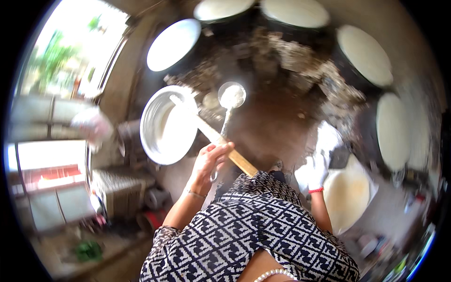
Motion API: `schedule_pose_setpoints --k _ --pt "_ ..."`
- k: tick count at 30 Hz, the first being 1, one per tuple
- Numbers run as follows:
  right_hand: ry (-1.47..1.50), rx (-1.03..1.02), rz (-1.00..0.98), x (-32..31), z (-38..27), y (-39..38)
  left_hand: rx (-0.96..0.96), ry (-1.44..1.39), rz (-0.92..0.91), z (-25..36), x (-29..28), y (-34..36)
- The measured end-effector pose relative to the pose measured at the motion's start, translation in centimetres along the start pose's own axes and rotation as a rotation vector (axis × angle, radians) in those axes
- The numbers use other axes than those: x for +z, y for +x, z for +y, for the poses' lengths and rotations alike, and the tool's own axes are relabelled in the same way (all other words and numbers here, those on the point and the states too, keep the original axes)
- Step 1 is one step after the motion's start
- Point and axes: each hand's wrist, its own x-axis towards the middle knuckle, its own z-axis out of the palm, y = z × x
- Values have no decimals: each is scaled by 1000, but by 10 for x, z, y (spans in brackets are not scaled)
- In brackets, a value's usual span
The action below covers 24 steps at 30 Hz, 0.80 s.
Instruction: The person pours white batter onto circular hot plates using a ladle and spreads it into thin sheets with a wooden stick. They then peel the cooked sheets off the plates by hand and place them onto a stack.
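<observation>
Patterned clothing (249, 225) nearest. Left hand (210, 162): grip clamped on wooden stick (210, 133) and ladle (227, 122) together, ladle's hooked end poking out below the fist. Right hand (319, 170), white glove, red wristband, blurred; can't tell if its grip is apart or together. Pale disc (345, 199) lies just beside right wrist. Ladle bowl, white stuff in it, out ahead of left hand. Stick's far end is over white basin (146, 129). Beyond: arc of pale-topped round pans (364, 55); window (61, 61) far left.
</observation>
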Motion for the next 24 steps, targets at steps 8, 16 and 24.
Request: schedule_pose_setpoints --k 8,16,24 --pt "427 -736 -1008 179 -466 -55 283 -202 373 53 -217 -92" --pt "263 -574 -798 269 -422 -3 161 703 834 71 -406 54" --pt "87 -333 -931 308 -365 12 99 1132 830 88 -529 182"
